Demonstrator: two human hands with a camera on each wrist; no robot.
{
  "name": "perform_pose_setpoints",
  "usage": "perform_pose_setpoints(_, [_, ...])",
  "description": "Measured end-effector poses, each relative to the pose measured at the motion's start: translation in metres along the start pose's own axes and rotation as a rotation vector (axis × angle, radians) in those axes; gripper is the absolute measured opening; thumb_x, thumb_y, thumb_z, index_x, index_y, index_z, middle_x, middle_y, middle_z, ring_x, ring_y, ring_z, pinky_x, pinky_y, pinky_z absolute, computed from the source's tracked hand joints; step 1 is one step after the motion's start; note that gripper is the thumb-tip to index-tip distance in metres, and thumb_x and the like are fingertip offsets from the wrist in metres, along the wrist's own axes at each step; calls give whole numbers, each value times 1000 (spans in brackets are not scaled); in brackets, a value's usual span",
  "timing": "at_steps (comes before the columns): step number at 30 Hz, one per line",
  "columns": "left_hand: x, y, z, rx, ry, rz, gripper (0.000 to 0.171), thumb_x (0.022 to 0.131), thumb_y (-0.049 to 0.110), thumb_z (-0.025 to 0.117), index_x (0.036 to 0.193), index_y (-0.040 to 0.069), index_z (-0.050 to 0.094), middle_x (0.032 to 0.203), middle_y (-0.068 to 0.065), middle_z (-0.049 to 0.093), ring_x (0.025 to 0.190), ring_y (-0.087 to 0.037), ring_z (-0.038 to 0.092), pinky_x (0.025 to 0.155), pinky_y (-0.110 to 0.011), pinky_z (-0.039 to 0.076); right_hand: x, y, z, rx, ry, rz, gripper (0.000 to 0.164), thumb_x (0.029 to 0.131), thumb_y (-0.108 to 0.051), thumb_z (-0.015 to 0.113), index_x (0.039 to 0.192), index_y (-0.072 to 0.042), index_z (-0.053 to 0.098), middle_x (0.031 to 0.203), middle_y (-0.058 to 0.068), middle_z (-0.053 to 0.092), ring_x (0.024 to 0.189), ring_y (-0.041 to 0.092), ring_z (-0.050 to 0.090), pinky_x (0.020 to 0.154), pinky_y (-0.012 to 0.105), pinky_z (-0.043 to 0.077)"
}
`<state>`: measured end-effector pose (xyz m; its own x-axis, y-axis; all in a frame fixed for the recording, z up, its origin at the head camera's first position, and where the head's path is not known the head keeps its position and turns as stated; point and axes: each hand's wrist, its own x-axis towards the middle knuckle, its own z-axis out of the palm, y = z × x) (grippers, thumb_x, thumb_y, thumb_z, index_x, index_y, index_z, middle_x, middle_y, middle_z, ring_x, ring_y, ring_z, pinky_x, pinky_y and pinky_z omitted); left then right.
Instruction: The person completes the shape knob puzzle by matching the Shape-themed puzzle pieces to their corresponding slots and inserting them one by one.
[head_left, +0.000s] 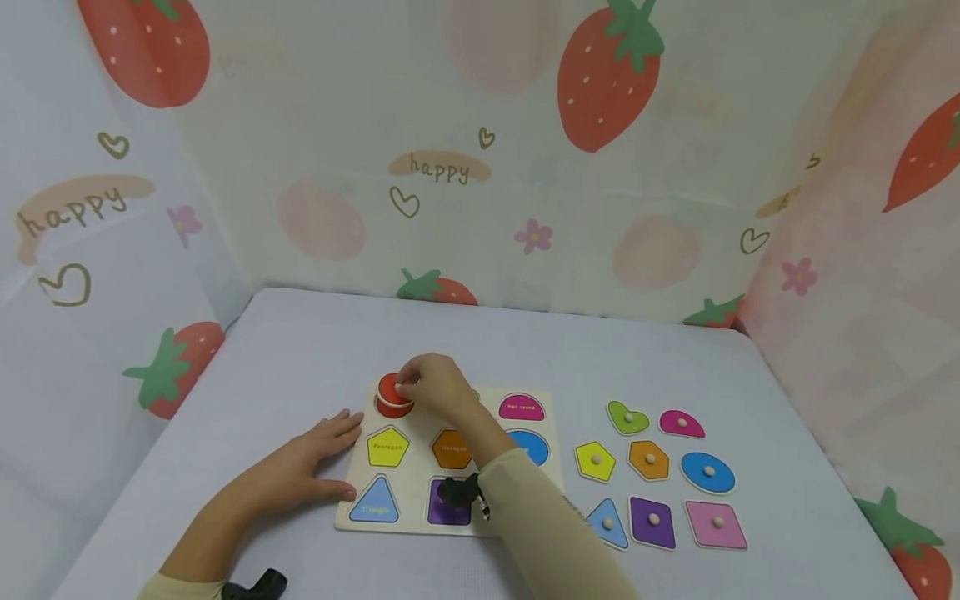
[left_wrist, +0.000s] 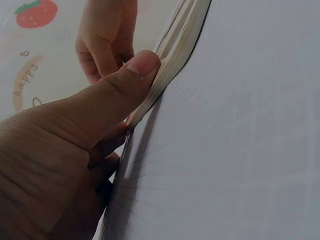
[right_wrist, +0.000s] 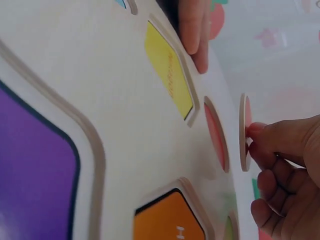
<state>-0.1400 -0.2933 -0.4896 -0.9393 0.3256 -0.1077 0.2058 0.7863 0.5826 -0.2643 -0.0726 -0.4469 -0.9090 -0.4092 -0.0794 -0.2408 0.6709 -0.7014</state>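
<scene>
My right hand (head_left: 438, 385) pinches a red round puzzle piece (head_left: 387, 387) by its small knob. It holds the piece just over the red round recess (right_wrist: 216, 136) at the far left corner of the wooden shape board (head_left: 410, 485). In the right wrist view a gap shows between piece and board. My left hand (head_left: 309, 461) lies along the board's left edge, fingers extended and thumb touching the near part of that edge. Printed recesses such as the yellow pentagon (head_left: 387, 447) and the light blue triangle (head_left: 377, 501) show; my right forearm hides part of the board.
Right of the board lie loose knobbed pieces: green heart (head_left: 619, 417), magenta half round (head_left: 682, 426), yellow pentagon (head_left: 588, 468), orange hexagon (head_left: 643, 469), blue oval (head_left: 697, 480), light blue triangle (head_left: 606, 532), purple square (head_left: 647, 535) and pink parallelogram (head_left: 708, 537). Strawberry-print curtains (head_left: 450, 100) surround the white table (head_left: 322, 333).
</scene>
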Motion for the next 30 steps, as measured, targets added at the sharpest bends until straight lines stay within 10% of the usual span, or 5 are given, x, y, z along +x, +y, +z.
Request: perform_pose_setpoints(30, [-2, 3, -2, 15, -2, 2, 101, 77, 64, 80, 156, 13, 44, 168, -4, 31, 157, -38, 19, 122, -62, 23, 0, 0, 18, -92, 16, 74, 9, 92, -29, 79, 96, -21, 79, 87, -8, 68, 83, 13, 58, 78, 25, 57])
